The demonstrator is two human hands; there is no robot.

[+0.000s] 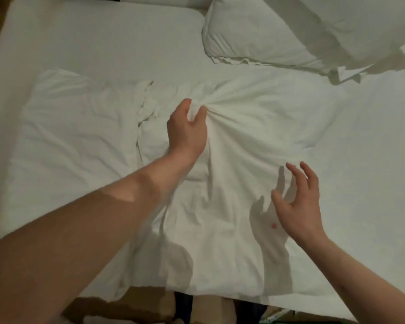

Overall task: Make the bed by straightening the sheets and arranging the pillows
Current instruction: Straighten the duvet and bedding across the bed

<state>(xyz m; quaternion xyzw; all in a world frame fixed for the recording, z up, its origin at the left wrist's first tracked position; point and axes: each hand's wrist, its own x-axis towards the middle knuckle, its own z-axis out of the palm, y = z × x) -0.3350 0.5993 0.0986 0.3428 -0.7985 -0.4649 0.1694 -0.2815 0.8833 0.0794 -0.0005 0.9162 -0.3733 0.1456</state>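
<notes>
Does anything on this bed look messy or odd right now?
Yes. The white sheet is bunched and creased mid-bed, gathered in the left hand. A small pink spot sits beside the open right hand.

The left hand (187, 129) buries its fingertips in a bunched fold of the white duvet (255, 127), so they cannot be seen; beyond the duvet, the upper pillow (337, 17) is cut off by the top and right edges; below the duvet's near hem, dark shapes (182, 305) are too dim to identify.
</notes>
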